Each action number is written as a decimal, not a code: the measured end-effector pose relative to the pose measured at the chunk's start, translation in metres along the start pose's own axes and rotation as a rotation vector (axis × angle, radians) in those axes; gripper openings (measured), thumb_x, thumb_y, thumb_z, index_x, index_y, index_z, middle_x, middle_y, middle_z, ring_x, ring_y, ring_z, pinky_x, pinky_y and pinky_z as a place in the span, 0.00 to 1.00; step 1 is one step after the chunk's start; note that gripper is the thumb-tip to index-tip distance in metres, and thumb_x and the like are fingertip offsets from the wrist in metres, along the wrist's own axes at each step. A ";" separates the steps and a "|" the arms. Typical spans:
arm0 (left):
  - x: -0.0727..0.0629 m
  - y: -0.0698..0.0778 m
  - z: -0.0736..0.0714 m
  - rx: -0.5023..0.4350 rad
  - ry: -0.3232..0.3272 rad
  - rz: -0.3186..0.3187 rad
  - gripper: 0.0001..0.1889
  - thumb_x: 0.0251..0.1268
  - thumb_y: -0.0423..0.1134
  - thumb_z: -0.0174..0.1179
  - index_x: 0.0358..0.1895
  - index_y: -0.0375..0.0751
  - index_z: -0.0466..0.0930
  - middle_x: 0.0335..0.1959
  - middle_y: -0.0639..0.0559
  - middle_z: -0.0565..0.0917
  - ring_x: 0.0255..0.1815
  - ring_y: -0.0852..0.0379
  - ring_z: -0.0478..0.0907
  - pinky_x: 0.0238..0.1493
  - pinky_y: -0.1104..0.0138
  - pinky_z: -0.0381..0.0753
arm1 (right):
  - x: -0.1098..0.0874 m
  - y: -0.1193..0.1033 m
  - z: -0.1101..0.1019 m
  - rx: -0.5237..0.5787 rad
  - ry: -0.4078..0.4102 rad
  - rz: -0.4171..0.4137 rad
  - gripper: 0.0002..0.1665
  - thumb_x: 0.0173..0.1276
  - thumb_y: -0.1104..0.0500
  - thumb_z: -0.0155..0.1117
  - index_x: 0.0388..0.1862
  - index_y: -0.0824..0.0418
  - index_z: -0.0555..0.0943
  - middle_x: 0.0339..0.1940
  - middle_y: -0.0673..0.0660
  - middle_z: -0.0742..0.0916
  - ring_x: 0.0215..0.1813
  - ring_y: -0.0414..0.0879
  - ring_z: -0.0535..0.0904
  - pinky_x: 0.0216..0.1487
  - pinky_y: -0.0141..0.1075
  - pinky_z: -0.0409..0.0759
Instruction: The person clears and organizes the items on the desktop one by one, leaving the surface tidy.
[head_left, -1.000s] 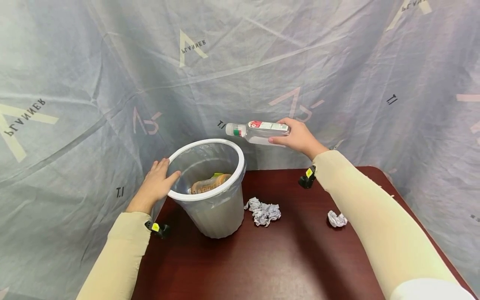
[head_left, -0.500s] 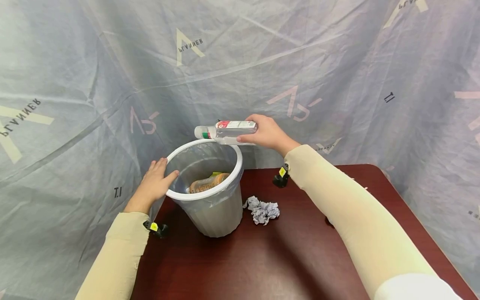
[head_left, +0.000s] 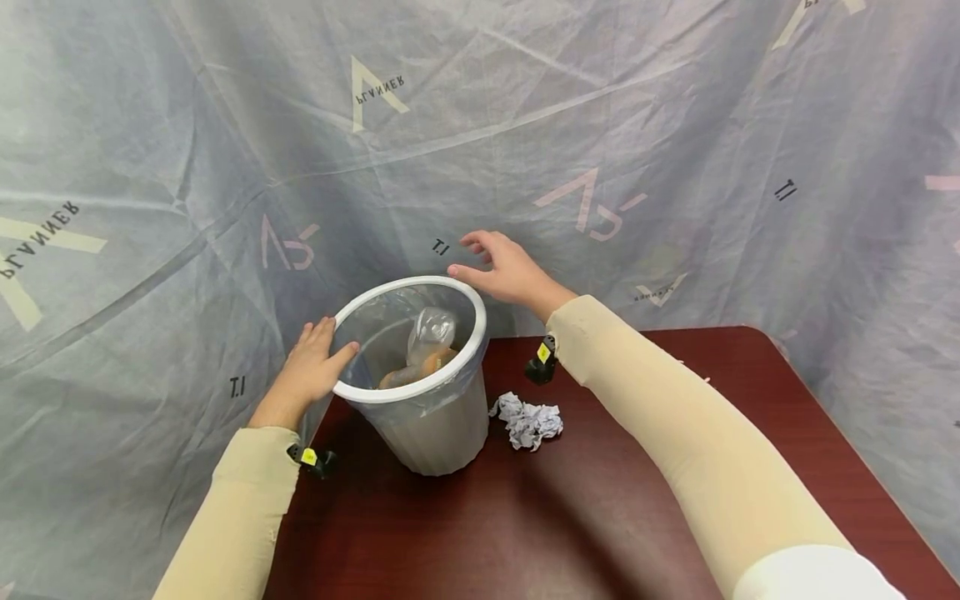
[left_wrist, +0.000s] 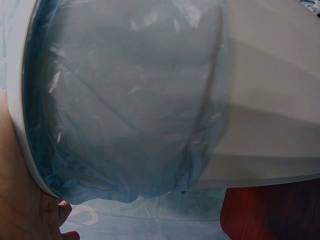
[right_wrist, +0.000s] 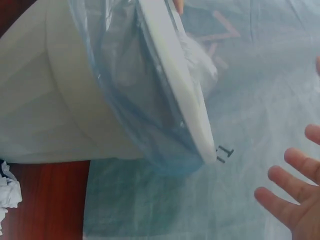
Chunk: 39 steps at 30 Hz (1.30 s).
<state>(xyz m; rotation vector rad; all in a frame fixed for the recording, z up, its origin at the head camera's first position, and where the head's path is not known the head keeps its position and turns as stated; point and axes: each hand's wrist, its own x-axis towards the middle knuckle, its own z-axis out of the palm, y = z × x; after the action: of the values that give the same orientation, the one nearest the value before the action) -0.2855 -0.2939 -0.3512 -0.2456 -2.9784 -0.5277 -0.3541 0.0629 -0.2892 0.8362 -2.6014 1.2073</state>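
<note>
A grey trash bin (head_left: 435,429) with a white rim and a bluish plastic liner (left_wrist: 135,100) stands on the table. My left hand (head_left: 306,367) rests against the left of the rim, its fingers extended and thumb over the edge. Above the far right of the rim is my right hand (head_left: 506,271), holding nothing, its fingers spread in the right wrist view. Inside the bin a clear plastic bottle (head_left: 432,329) stands bottom up, leaning over an orange-labelled bottle (head_left: 437,361). The clear bottle's lower part is hidden in the bin.
Crumpled paper (head_left: 528,421) lies on the dark red table (head_left: 480,533), just right of the bin. A grey printed sheet (head_left: 480,125) hangs behind and on both sides.
My right hand moved left over the bin and let go of the clear bottle, which dropped inside. The left hand stayed at the rim.
</note>
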 end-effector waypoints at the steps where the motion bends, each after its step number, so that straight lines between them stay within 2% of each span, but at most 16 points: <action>1: -0.001 0.000 -0.001 0.000 -0.002 0.000 0.44 0.78 0.60 0.41 0.78 0.23 0.46 0.80 0.27 0.46 0.80 0.28 0.35 0.76 0.36 0.40 | -0.001 0.002 0.000 0.003 0.007 0.000 0.39 0.71 0.35 0.61 0.74 0.51 0.69 0.68 0.59 0.75 0.67 0.56 0.73 0.63 0.49 0.75; 11: 0.000 -0.013 -0.006 0.003 -0.009 -0.006 0.44 0.79 0.60 0.41 0.79 0.23 0.45 0.80 0.27 0.46 0.80 0.28 0.34 0.76 0.35 0.39 | -0.011 0.029 -0.009 0.004 0.051 0.069 0.41 0.70 0.31 0.59 0.73 0.50 0.69 0.68 0.58 0.75 0.66 0.53 0.73 0.62 0.52 0.75; 18: -0.001 -0.013 -0.008 0.000 0.005 -0.002 0.43 0.78 0.58 0.43 0.78 0.23 0.45 0.80 0.26 0.47 0.80 0.27 0.35 0.75 0.35 0.40 | -0.027 0.053 -0.023 0.010 0.093 0.099 0.39 0.70 0.32 0.60 0.72 0.51 0.70 0.67 0.58 0.76 0.66 0.55 0.74 0.63 0.53 0.75; 26: -0.004 -0.012 -0.008 0.010 0.000 -0.005 0.43 0.79 0.57 0.43 0.78 0.22 0.45 0.79 0.26 0.47 0.80 0.27 0.35 0.76 0.36 0.40 | -0.063 0.089 -0.042 0.035 0.112 0.134 0.38 0.71 0.36 0.62 0.72 0.53 0.70 0.67 0.60 0.76 0.66 0.58 0.73 0.65 0.55 0.72; 34: -0.004 -0.009 -0.009 0.007 -0.004 -0.002 0.43 0.79 0.58 0.41 0.78 0.23 0.45 0.80 0.26 0.47 0.80 0.27 0.35 0.77 0.37 0.40 | -0.101 0.145 -0.055 0.056 0.180 0.176 0.37 0.71 0.40 0.65 0.72 0.56 0.70 0.66 0.63 0.77 0.67 0.59 0.72 0.68 0.58 0.69; 39: 0.003 -0.017 -0.002 -0.009 0.014 0.013 0.45 0.78 0.62 0.40 0.78 0.23 0.45 0.80 0.27 0.47 0.80 0.27 0.35 0.76 0.35 0.40 | -0.133 0.177 -0.058 0.052 0.194 0.203 0.36 0.73 0.44 0.65 0.72 0.60 0.69 0.66 0.66 0.77 0.68 0.61 0.72 0.68 0.59 0.68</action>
<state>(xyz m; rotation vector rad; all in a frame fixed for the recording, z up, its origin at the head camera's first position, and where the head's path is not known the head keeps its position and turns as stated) -0.2911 -0.3097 -0.3544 -0.2614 -2.9593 -0.5399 -0.3458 0.2543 -0.4143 0.4449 -2.5532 1.3385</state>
